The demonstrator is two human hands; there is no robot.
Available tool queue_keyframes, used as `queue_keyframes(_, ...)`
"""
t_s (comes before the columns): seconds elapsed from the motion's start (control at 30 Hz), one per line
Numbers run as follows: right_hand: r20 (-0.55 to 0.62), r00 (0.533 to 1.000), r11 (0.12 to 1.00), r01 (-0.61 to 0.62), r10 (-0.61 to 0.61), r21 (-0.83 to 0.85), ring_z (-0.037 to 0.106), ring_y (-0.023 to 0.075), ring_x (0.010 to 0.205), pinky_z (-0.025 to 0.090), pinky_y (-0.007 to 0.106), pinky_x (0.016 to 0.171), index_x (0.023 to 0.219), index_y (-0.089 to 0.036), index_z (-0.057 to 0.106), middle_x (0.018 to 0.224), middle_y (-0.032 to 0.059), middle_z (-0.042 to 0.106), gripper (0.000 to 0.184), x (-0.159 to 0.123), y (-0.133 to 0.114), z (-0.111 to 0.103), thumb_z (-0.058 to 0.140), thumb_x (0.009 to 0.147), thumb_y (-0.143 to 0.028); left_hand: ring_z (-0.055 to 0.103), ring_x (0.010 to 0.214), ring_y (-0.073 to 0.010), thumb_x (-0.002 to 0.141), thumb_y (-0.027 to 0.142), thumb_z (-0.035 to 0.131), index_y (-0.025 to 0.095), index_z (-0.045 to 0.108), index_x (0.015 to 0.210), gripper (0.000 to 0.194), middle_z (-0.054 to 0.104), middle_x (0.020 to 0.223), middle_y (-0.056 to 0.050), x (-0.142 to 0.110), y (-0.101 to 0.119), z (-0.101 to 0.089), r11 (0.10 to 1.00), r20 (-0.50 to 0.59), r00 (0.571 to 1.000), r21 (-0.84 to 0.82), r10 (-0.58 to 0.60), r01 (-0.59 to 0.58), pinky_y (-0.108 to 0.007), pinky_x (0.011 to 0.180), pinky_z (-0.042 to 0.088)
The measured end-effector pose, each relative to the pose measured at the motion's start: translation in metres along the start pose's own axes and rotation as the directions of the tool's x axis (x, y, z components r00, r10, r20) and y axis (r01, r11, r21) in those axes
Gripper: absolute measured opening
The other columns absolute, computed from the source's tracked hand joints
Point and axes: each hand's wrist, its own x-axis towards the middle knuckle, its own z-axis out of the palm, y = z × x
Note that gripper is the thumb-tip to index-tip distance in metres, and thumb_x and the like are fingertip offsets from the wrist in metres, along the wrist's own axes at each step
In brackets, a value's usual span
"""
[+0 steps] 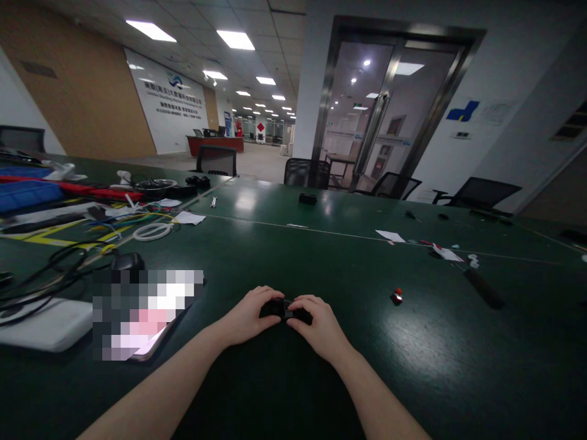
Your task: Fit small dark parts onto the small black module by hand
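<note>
Centred low in the head view, a small black blocky piece [286, 310] is gripped at its two ends, close to the dark green tabletop [348, 269]. My left hand [250, 315] closes thumb and fingers around its left end. At the right end, my right hand [320, 325] pinches it the same way. The fingers cover most of the piece, so its exact kind cannot be made out. Further right lies a small red and dark object [397, 296], apart from both hands.
To the left lie a phone with a blurred screen [158, 333], a white box [50, 327], black cables [50, 269] and a coiled white cable [152, 231]. Beyond are a blue tray [30, 195], a wrench [213, 202] and a black block [307, 198]. A dark-handled tool [482, 286] lies right.
</note>
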Motion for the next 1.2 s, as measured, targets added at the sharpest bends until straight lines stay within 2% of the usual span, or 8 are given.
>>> queue_keyframes(0.17, -0.014, 1.000, 1.000, 0.010, -0.010, 0.020, 0.052, 0.0244, 0.107, 0.037, 0.048, 0.091, 0.091, -0.032, 0.065, 0.110, 0.0003, 0.060, 0.019, 0.002, 0.002, 0.000, 0.065, 0.073, -0.026, 0.052, 0.105, -0.0210, 0.079, 0.025, 0.061, 0.025, 0.054, 0.115, 0.037, 0.057, 0.110, -0.003, 0.000, -0.002, 0.001, 1.000, -0.001, 1.000, -0.007, -0.001, 0.001, -0.036, 0.093, 0.042)
queue_keyframes(0.33, -0.062, 0.997, 0.995, 0.043, -0.038, 0.087, 0.052, 0.0218, 0.107, 0.038, 0.042, 0.093, 0.090, -0.029, 0.064, 0.109, 0.0014, 0.059, 0.017, 0.004, 0.006, 0.001, 0.064, 0.074, -0.025, 0.052, 0.103, -0.0203, 0.078, 0.023, 0.062, 0.024, 0.054, 0.114, 0.038, 0.057, 0.109, -0.003, 0.001, -0.006, 0.003, 1.000, -0.022, 0.999, 0.002, 0.023, -0.023, -0.035, 0.092, 0.042)
queue_keyframes(0.67, -0.142, 0.989, 0.982, -0.009, 0.036, 0.189, 0.056, 0.0202, 0.097, 0.043, 0.039, 0.088, 0.095, -0.025, 0.061, 0.099, 0.0023, 0.061, 0.018, 0.001, -0.003, -0.004, 0.058, 0.078, -0.030, 0.052, 0.105, -0.0215, 0.078, 0.025, 0.060, 0.025, 0.054, 0.114, 0.037, 0.056, 0.110, -0.003, 0.000, 0.001, -0.002, 1.000, 0.002, 1.000, -0.021, -0.019, 0.019, -0.037, 0.093, 0.042)
queue_keyframes(0.9, -0.268, 0.963, 0.973, 0.035, 0.027, 0.227, 0.057, 0.0210, 0.093, 0.043, 0.040, 0.087, 0.095, -0.024, 0.061, 0.094, 0.0024, 0.062, 0.019, 0.002, -0.001, -0.006, 0.057, 0.077, -0.032, 0.052, 0.105, -0.0219, 0.077, 0.024, 0.060, 0.025, 0.053, 0.114, 0.038, 0.056, 0.110, -0.003, 0.000, 0.004, -0.003, 0.999, 0.004, 0.999, -0.019, -0.033, 0.033, -0.038, 0.094, 0.042)
queue_keyframes(1.2, -0.369, 0.929, 0.967, 0.070, 0.027, 0.247, 0.056, 0.0197, 0.089, 0.043, 0.039, 0.085, 0.095, -0.022, 0.058, 0.090, 0.0027, 0.061, 0.018, 0.001, 0.001, -0.008, 0.055, 0.080, -0.032, 0.052, 0.105, -0.0217, 0.077, 0.024, 0.060, 0.024, 0.053, 0.115, 0.038, 0.056, 0.111, -0.004, 0.000, 0.004, -0.003, 0.999, 0.006, 0.999, -0.014, -0.041, 0.041, -0.037, 0.093, 0.042)
